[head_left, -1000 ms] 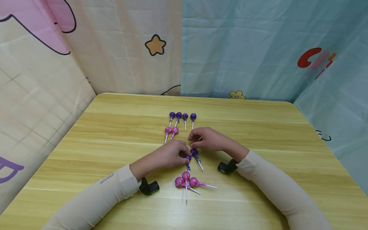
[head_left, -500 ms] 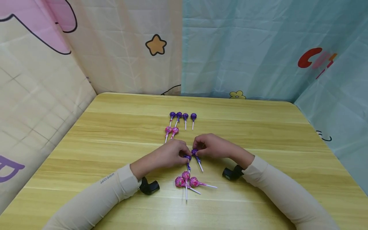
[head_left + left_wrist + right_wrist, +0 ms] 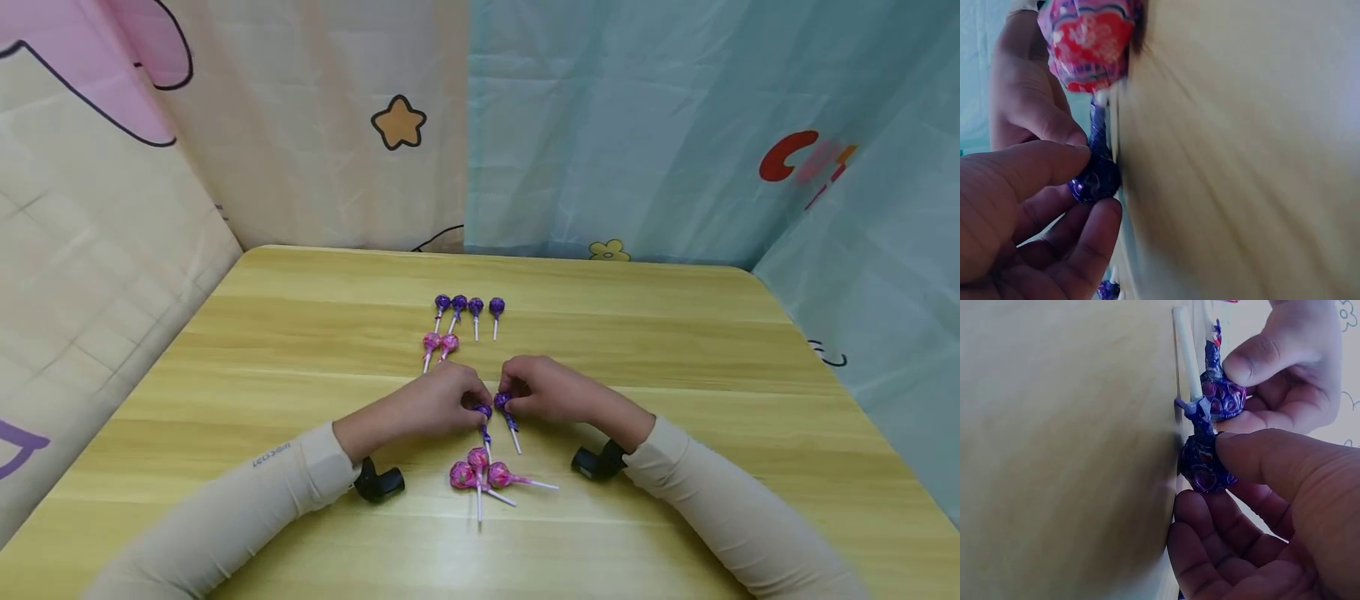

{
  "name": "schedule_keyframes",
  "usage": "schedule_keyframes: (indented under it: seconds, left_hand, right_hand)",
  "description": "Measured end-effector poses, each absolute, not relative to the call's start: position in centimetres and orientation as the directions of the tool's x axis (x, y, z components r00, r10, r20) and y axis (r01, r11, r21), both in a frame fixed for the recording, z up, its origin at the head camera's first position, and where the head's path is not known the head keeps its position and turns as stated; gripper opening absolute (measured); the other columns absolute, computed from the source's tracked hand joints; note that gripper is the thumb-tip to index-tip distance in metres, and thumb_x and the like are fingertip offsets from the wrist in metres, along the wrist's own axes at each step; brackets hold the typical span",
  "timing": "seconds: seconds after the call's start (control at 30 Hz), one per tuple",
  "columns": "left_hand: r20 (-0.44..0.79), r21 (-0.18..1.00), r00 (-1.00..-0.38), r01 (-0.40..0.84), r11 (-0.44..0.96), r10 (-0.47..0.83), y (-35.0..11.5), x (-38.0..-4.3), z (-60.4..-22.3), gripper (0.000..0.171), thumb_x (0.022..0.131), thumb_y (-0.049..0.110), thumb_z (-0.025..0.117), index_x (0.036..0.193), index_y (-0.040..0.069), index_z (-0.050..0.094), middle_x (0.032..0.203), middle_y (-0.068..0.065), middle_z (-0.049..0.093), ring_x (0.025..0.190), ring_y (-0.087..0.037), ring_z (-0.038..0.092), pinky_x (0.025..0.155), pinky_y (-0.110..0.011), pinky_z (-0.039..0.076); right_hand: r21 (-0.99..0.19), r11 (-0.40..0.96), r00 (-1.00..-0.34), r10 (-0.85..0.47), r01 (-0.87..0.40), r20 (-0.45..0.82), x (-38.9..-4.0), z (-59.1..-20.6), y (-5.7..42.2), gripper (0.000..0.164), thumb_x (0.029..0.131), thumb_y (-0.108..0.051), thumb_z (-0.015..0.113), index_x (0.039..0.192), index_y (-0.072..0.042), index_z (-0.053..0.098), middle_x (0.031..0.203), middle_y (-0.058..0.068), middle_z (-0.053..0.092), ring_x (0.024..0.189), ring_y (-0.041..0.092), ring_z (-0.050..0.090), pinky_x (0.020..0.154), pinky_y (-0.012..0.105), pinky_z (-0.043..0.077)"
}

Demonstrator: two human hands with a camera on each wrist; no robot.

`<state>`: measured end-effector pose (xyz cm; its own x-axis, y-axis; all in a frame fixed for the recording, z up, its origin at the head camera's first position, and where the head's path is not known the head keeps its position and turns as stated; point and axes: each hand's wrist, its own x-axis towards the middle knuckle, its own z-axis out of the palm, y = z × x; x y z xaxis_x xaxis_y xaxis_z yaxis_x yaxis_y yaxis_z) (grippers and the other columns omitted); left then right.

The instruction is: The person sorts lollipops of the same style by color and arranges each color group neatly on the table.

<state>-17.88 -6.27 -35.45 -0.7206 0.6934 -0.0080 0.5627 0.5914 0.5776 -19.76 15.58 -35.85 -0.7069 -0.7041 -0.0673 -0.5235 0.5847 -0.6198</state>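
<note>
Between thumb and fingers, my left hand [image 3: 438, 402] pinches the head of a purple-wrapped lollipop [image 3: 1099, 178], its stick pointing toward me. Just right of it, my right hand [image 3: 551, 392] pinches a second purple lollipop [image 3: 1205, 465] by its head. Both lollipops lie at the table surface, side by side and slightly apart in the head view. Nearer to me is a small pile of pink lollipops [image 3: 477, 457], their sticks crossing. One pink lollipop [image 3: 1090, 44] shows large in the left wrist view, close to the held purple one's stick.
Farther back, a row of several purple lollipops [image 3: 476, 307] lies on the wooden table [image 3: 315, 308]. In front of that row are two pink lollipops [image 3: 449, 342], partly behind my left hand. Black wrist cameras [image 3: 378, 482] sit under both sleeves. Printed curtains [image 3: 570, 125] surround the table.
My right hand has moved down toward me and taken hold of the right purple lollipop. The left hand has kept its grip in place. The head view has shifted slightly.
</note>
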Motion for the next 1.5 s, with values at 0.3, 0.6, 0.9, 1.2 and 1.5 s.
schedule_keyframes:
  seconds: [0.3, 0.6, 0.9, 1.2, 1.5]
  left_hand:
    - [-0.027, 0.563, -0.747, 0.537, 0.628, 0.664, -7.5, -20.4, -33.3, 0.016, 0.088, 0.012, 0.074, 0.104, 0.006, 0.075, 0.091, 0.002, 0.068, 0.081, -0.009, 0.061, 0.073, -0.026, 0.052]
    - [-0.02, 0.525, -0.78, 0.524, 0.671, 0.625, -8.6, -24.5, -27.8, 0.017, 0.091, 0.009, 0.069, 0.107, 0.004, 0.072, 0.097, -0.005, 0.07, 0.087, -0.018, 0.065, 0.077, -0.033, 0.053]
    - [-0.08, 0.512, -0.732, 0.552, 0.658, 0.676, -7.5, -30.6, -27.3, 0.021, 0.095, 0.012, 0.064, 0.114, 0.006, 0.07, 0.112, -0.007, 0.069, 0.104, -0.022, 0.066, 0.086, -0.036, 0.053]
    - [-0.106, 0.567, -0.711, 0.531, 0.63, 0.695, -4.8, -33.9, -30.1, 0.025, 0.097, 0.014, 0.063, 0.119, 0.005, 0.068, 0.118, -0.007, 0.066, 0.109, -0.022, 0.062, 0.087, -0.035, 0.052]
    - [-0.092, 0.509, -0.688, 0.589, 0.627, 0.72, -2.6, -34.4, -31.2, 0.023, 0.097, 0.014, 0.064, 0.117, 0.005, 0.069, 0.114, -0.006, 0.067, 0.106, -0.019, 0.064, 0.087, -0.032, 0.052]
  right_hand:
    - [-0.614, 0.578, -0.702, -0.71, -0.537, -0.055, -19.5, -36.0, 15.3, 0.01, 0.092, -0.009, 0.07, 0.092, -0.013, 0.061, 0.085, -0.004, 0.058, 0.075, 0.012, 0.051, 0.068, 0.029, 0.045]
    - [-0.589, 0.592, -0.703, -0.709, -0.551, -0.055, -19.2, -35.5, 14.6, 0.009, 0.092, -0.011, 0.07, 0.093, -0.013, 0.061, 0.086, -0.004, 0.057, 0.077, 0.012, 0.051, 0.068, 0.028, 0.045]
    - [-0.604, 0.595, -0.704, -0.706, -0.531, -0.077, -18.7, -35.5, 14.3, 0.009, 0.093, -0.01, 0.07, 0.094, -0.013, 0.061, 0.087, -0.004, 0.058, 0.078, 0.012, 0.052, 0.069, 0.028, 0.046]
    - [-0.588, 0.602, -0.705, -0.705, -0.54, -0.076, -18.5, -35.5, 14.4, 0.008, 0.093, -0.011, 0.07, 0.093, -0.014, 0.062, 0.086, -0.004, 0.057, 0.076, 0.012, 0.051, 0.067, 0.029, 0.045]
    - [-0.596, 0.599, -0.701, -0.709, -0.535, -0.084, -18.4, -35.2, 14.3, 0.008, 0.093, -0.01, 0.069, 0.094, -0.013, 0.062, 0.087, -0.003, 0.057, 0.077, 0.013, 0.051, 0.068, 0.028, 0.044]
